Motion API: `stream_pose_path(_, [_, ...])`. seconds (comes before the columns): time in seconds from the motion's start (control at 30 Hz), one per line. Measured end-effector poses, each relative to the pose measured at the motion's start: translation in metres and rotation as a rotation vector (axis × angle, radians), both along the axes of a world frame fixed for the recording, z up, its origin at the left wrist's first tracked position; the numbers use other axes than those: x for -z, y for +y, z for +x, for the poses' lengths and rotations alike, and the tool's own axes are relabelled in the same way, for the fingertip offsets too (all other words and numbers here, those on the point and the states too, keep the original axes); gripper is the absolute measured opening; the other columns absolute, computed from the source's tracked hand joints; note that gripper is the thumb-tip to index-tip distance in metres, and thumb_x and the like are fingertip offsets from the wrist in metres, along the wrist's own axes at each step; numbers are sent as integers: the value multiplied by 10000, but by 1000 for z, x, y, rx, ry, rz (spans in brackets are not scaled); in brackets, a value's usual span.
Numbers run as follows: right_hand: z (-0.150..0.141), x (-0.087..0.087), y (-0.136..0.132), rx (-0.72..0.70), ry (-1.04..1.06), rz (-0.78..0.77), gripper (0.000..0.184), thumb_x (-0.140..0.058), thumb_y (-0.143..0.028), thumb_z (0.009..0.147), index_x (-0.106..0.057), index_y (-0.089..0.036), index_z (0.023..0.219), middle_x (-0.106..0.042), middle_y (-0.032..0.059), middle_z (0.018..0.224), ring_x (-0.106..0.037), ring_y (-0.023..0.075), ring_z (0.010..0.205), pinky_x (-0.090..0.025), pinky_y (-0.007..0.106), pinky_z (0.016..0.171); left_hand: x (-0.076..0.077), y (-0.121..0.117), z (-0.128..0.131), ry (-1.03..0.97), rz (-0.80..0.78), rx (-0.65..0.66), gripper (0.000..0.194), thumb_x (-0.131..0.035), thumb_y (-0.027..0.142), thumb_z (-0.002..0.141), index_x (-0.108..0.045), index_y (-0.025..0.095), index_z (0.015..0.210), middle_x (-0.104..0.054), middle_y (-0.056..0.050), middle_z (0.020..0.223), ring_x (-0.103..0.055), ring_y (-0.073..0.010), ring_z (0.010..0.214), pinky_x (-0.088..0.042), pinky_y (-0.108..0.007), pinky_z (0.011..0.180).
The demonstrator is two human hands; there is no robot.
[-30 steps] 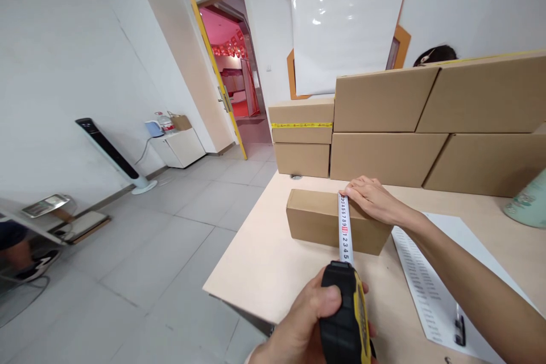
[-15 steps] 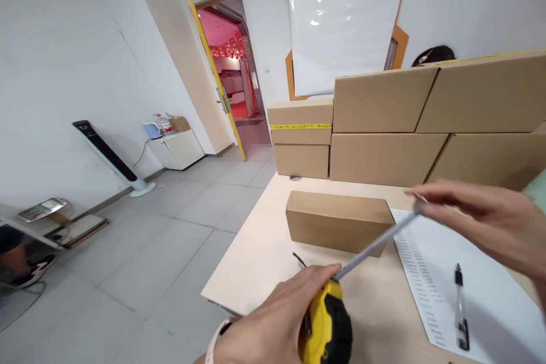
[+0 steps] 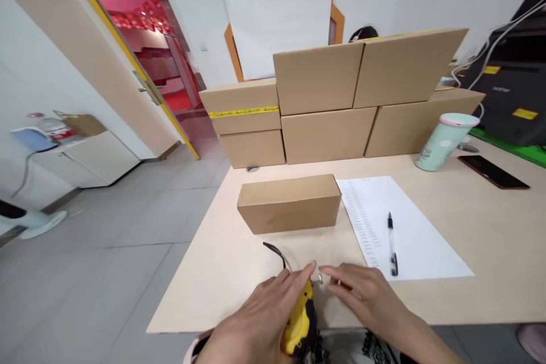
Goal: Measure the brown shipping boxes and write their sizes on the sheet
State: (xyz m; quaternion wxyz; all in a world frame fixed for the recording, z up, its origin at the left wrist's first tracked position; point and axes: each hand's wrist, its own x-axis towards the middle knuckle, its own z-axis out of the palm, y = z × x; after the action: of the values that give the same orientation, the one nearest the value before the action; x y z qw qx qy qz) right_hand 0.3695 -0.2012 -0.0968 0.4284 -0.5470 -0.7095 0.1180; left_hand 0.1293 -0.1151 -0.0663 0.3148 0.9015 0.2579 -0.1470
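My left hand (image 3: 264,313) is wrapped round a yellow and black tape measure (image 3: 300,318) at the table's front edge. The blade is almost wholly inside the case, with only its metal hook (image 3: 319,278) showing. My right hand (image 3: 371,296) is just right of the hook, thumb and forefinger slightly apart; whether a fingertip touches the hook I cannot tell. Beyond both hands lies a long closed cardboard box (image 3: 290,205). A dark, thin curved piece (image 3: 275,251) sticks out past my left fingers; its other end is hidden.
A printed sheet (image 3: 409,239) with a pen (image 3: 391,244) on it lies right of the box. Stacked cartons (image 3: 328,133) line the table's back. A green cup (image 3: 443,142), a phone (image 3: 493,172) and a black printer (image 3: 507,79) are at the right. A person's head (image 3: 364,33) shows behind the cartons.
The tape's blade, stretched between my hands before, has drawn back into its case. My right hand has come down and left beside my left hand. The view has turned right.
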Motion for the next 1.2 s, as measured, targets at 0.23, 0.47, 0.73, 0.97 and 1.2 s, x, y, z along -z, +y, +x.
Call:
stream_pose_path(0.23, [104, 8, -4, 766, -323, -533, 308, -443, -524, 902, -565, -241, 909, -658, 24, 565, -609, 271, 510, -359, 325, 477, 19, 26, -26, -147, 373, -130, 1095, -548, 125, 612, -4, 237, 1556, -451, -176, 1472, -477, -376, 1285, -469, -539, 972])
stream_pose_path(0.47, [124, 14, 7, 533, -22, -580, 229, -514, -310, 792, -628, -211, 963, -639, 3, 566, -617, 241, 553, -451, 365, 576, 20, 50, -37, -191, 510, -197, 894, -548, 141, 691, -223, 243, 1517, -510, -111, 1444, -551, -290, 1235, -500, -430, 966])
stream_pose_path(0.73, [129, -11, -40, 416, 838, -181, 393, -698, -457, 782, -668, -238, 1107, -746, 118, 1113, -681, 319, 1055, -549, 432, 835, 18, -5, 21, -597, 638, -115, 657, -544, 240, 873, -299, 207, 1482, -482, -117, 1472, -380, -277, 1396, -351, -509, 1132])
stream_pose_path(0.97, [97, 10, -17, 664, 811, 15, 356, -553, -582, 876, -536, -257, 731, -538, -41, 492, -592, 176, 526, -504, 335, 630, 49, -67, 154, -538, 617, 375, 735, -448, 459, 950, -272, -52, 1449, -400, -249, 1502, -231, -375, 1458, -191, -541, 1199])
stream_pose_path(1.2, [92, 25, -1, 394, 1046, -335, 532, -613, -639, 814, -674, -232, 1151, -748, 116, 1087, -679, 269, 1048, -517, 419, 915, 74, -70, 170, -407, 790, 296, 572, -426, 329, 946, -405, -25, 1396, -447, -248, 1463, -341, -431, 1391, -237, -607, 1132])
